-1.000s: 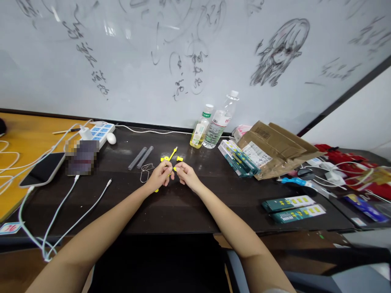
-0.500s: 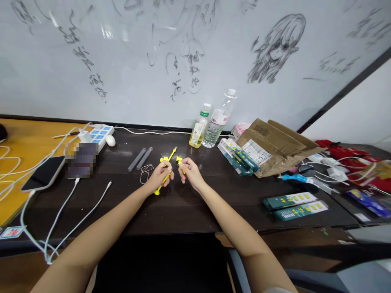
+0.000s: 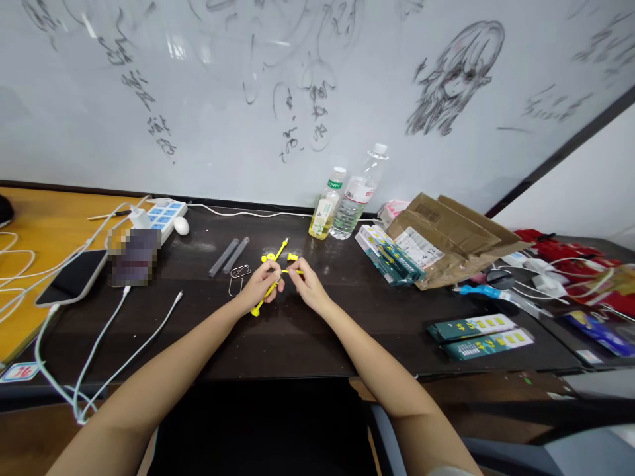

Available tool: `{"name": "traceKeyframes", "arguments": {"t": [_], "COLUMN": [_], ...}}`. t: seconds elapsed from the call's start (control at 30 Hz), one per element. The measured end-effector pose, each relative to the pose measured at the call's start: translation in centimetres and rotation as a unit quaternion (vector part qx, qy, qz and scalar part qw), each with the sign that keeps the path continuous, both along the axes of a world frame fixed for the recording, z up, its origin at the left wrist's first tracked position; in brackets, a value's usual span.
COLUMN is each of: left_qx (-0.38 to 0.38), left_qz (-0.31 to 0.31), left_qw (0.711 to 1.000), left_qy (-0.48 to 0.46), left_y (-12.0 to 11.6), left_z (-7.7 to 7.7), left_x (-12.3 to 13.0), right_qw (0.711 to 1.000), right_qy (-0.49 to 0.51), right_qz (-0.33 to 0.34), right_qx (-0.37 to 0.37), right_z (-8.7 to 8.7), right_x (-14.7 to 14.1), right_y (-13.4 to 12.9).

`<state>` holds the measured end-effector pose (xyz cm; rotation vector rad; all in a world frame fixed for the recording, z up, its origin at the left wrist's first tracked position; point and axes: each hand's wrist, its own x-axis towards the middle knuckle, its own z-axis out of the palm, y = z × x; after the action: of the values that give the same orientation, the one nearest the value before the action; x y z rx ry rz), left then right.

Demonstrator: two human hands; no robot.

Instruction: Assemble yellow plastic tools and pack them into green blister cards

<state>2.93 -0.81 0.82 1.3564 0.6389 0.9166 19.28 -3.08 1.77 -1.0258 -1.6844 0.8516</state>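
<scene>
My left hand (image 3: 262, 285) is closed around a long yellow plastic rod (image 3: 256, 309), which slants up to the right and sticks out past the fingers at both ends. Another small yellow part (image 3: 268, 256) shows just beyond its fingertips. Pinched in my right hand (image 3: 308, 288) is a thin yellow plastic piece (image 3: 292, 271), its tip pointing left at the left fingers; whether it touches the rod I cannot tell. Just beyond the right fingertips is a short yellow part (image 3: 292, 256). Left of my hands lie a bent metal wire (image 3: 237, 281) and two clear tubes (image 3: 229, 256).
Two bottles, one yellowish (image 3: 325, 208) and one clear (image 3: 353, 198), stand at the back by the whiteboard (image 3: 198, 99). Rightward are a cardboard packet (image 3: 446, 231) and green boxes (image 3: 476, 327). Phones (image 3: 74, 277), white cables (image 3: 163, 320) and a power strip (image 3: 166, 218) occupy the left.
My right hand has turned and come slightly closer to the left hand, with the thin yellow piece now pointing left. My left hand stays around the rod.
</scene>
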Motion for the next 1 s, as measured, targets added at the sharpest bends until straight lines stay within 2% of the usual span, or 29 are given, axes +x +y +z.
{"name": "traceKeyframes", "arguments": {"t": [0.23,0.53,0.67,0.8,1.0], "left_qx": [0.000,0.036,0.059,0.079,0.129], "left_qz": [0.002,0.004,0.006,0.007,0.021], "left_qw": [1.000,0.999,0.998,0.995,0.987], "left_qy": [0.001,0.006,0.024,0.057,0.097], "left_y": [0.0,0.2,0.2,0.1,-0.3], "left_z": [0.0,0.1,0.1,-0.3,-0.3], "left_x": [0.0,-0.5,-0.4,-0.3,-0.3], "right_qw": [0.998,0.999,0.997,0.981,0.970], "right_qy": [-0.036,-0.031,0.070,0.180,0.216], "right_qz": [-0.005,0.011,0.014,0.035,0.054], "right_qx": [0.060,0.042,-0.018,-0.063,-0.092], "right_z": [0.2,-0.2,-0.6,-0.7,-0.8], "right_x": [0.1,0.1,0.1,-0.1,-0.3], "right_y": [-0.1,0.1,0.6,1.0,1.1]}}
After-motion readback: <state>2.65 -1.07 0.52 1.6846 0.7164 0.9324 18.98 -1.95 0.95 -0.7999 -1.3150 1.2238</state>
